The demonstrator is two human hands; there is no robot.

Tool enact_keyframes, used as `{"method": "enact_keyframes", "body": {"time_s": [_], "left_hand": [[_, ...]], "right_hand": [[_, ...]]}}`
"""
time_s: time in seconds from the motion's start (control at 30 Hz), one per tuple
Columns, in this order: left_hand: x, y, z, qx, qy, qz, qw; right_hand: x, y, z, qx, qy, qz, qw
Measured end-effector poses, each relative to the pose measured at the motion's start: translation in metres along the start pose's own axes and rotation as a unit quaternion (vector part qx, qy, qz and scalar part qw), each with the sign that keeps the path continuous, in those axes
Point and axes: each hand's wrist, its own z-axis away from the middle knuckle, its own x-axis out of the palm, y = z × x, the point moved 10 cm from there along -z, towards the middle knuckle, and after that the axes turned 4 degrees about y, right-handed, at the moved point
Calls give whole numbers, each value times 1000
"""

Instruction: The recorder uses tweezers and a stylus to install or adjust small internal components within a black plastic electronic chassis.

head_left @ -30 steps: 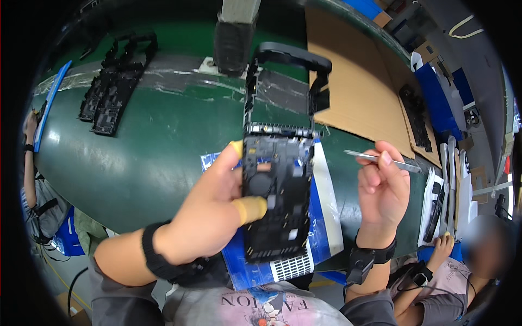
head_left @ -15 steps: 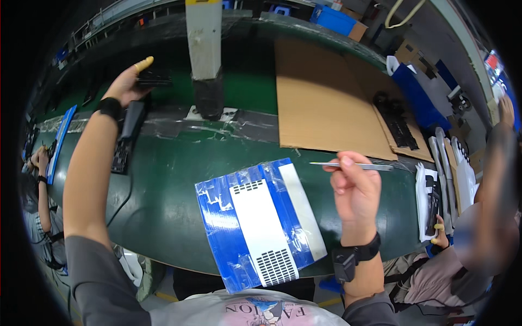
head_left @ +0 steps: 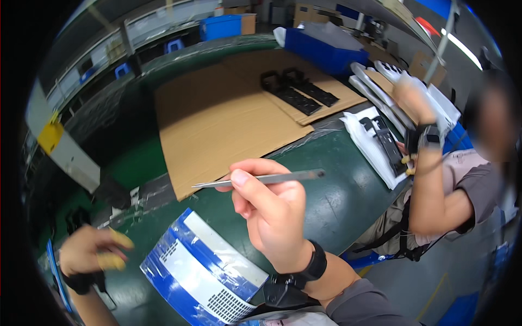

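Note:
My right hand [head_left: 274, 214] pinches slim metal tweezers [head_left: 291, 177] between thumb and fingers, held up above the green table with the points toward the left. At the lower left, my left hand [head_left: 89, 252] is blurred. Its fingers, two with yellow finger covers, are apart and hold nothing visible. Between my hands lies a blue board [head_left: 173, 292] wrapped in clear tape. A white strip [head_left: 198, 280] on it carries rows of small black rectangles, and a plain pale strip [head_left: 225, 247] runs along one edge.
Brown cardboard [head_left: 201, 119] covers the table ahead, with black plastic parts [head_left: 299, 95] on it. Behind stands a blue bin [head_left: 321, 51]. At right, a co-worker handles a black part [head_left: 387, 144] on white wrapping [head_left: 361, 141]. A grey post [head_left: 68, 152] rises at left.
My view has swung to the right. My left hand has let go of the dark object it held and come back nearer the board. The tweezers stay in my right hand.

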Motion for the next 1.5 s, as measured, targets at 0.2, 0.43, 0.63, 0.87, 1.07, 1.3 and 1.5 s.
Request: {"method": "enact_keyframes", "body": {"time_s": [0.2, 0.43, 0.63, 0.87, 1.07, 1.3, 1.5], "left_hand": [[77, 171, -179, 259, 65, -173, 948], [132, 271, -358, 379, 260, -227, 859], [114, 247, -382, 299, 208, -236, 901], [61, 136, -335, 56, 238, -168, 955], [47, 137, -292, 168, 359, -178, 901], [-12, 83, -149, 235, 316, 282, 875], [45, -2, -26, 120, 114, 640, 750]], "right_hand": [[-44, -72, 6, -199, 71, -59, 976], [-62, -80, 3, -230, 131, -49, 963], [-59, -67, -7, -208, 124, -54, 969], [-42, -62, -5, -192, 96, -57, 975], [-49, -76, 0, -209, 62, -71, 973], [-52, -136, 180, -155, -477, 283, 818], [-289, 48, 255, 364, -75, 430, 823]]}}
